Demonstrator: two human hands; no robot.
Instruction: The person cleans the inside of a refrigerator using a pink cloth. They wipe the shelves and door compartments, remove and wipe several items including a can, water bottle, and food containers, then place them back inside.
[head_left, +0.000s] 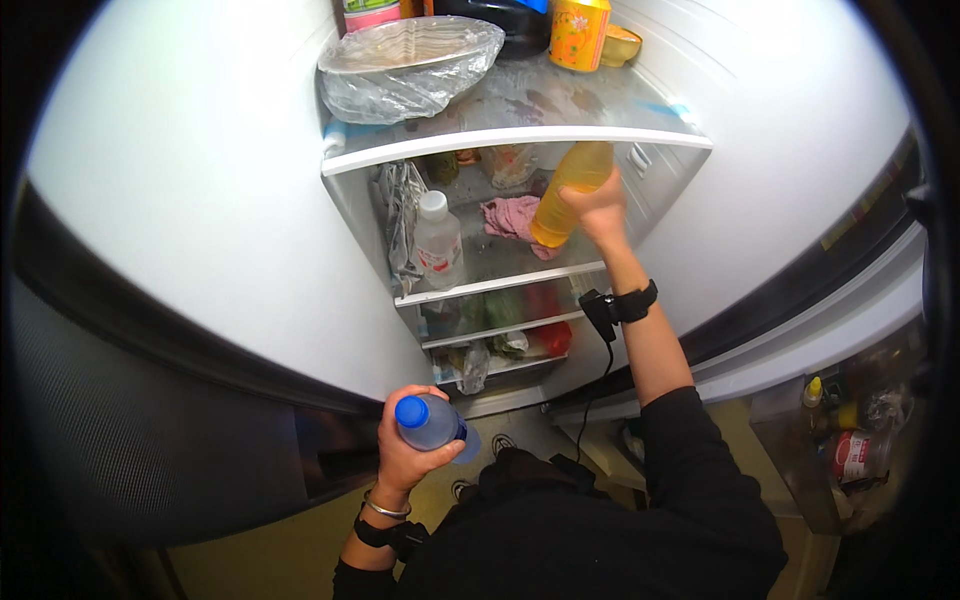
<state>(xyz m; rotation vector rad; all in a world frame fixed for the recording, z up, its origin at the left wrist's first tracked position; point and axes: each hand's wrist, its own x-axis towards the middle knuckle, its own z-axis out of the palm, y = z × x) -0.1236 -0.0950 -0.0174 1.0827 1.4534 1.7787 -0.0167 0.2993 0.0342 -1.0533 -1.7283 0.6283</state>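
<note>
My left hand is closed around a plastic bottle with a blue cap, held low in front of the open refrigerator. Inside the fridge, my right hand grips a bottle of yellow liquid; it leans over the middle shelf, its upper end partly hidden by the shelf above. A pink cloth lies crumpled beside and partly behind this bottle's base. Further left on the same shelf stands a clear plastic bottle with a white cap, next to some crumpled plastic wrapping.
The top shelf holds a plastic-covered bowl, a yellow-orange can and a small dish. Lower shelves hold vegetables and a plastic bag. At right, the open fridge door stands near a rack of jars.
</note>
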